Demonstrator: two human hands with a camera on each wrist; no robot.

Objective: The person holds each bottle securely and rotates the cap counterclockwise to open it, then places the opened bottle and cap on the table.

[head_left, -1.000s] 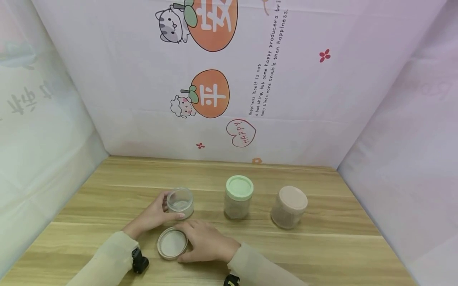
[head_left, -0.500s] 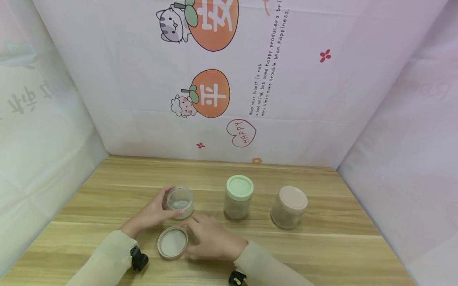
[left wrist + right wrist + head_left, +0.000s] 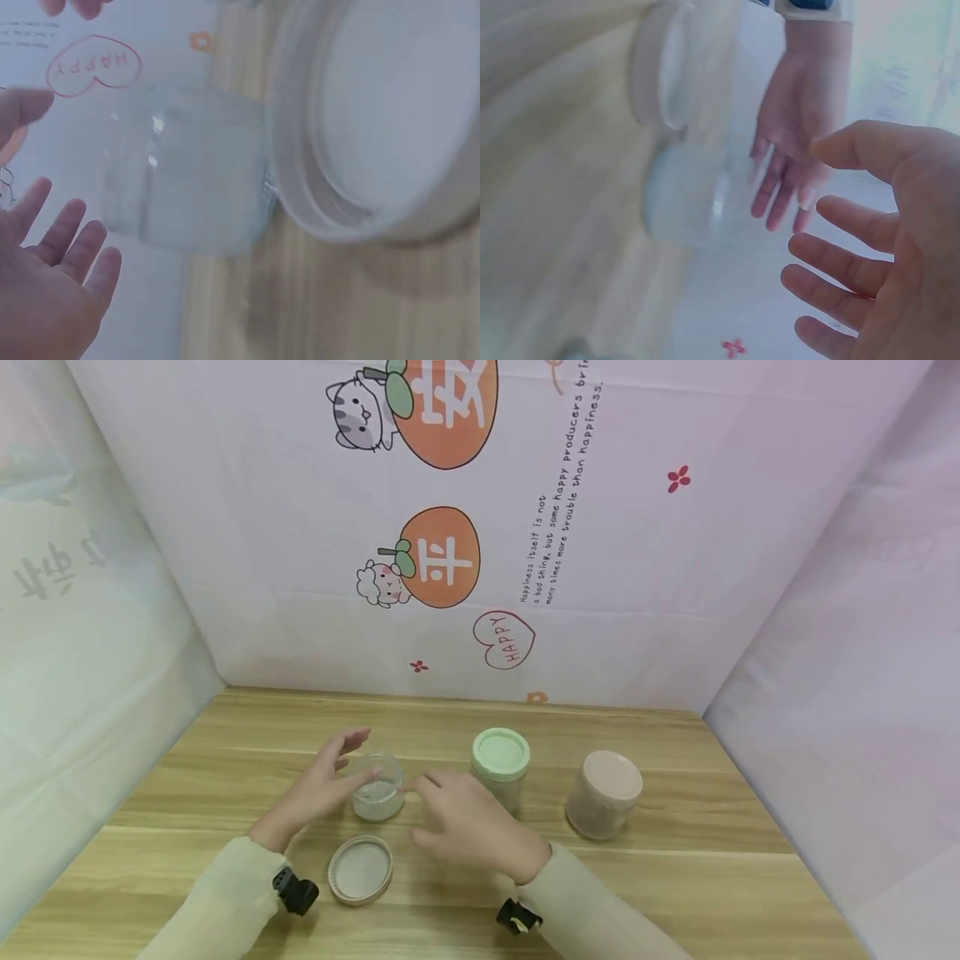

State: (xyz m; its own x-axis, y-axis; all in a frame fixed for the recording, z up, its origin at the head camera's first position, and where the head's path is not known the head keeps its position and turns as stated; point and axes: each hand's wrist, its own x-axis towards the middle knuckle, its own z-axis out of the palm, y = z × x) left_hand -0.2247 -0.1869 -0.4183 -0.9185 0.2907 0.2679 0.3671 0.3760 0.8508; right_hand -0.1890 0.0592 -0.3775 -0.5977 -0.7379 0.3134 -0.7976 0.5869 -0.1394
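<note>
A clear lidless jar stands on the wooden table, left of the middle. Its beige lid lies nearby with the hollow side up. Over the jar's left side hovers my left hand, fingers spread; the left wrist view shows a gap between those fingers and the jar. My right hand is in the air to the right of the jar, partly in front of the jar with the green lid. In the right wrist view its fingers are loosely bent around nothing.
Further right stands a clear jar with a pinkish-beige lid. Printed cloth walls enclose the back and both sides of the table.
My left hand has let go of the jar and lifted off it. My right hand has left the lid on the table and moved up and to the right.
</note>
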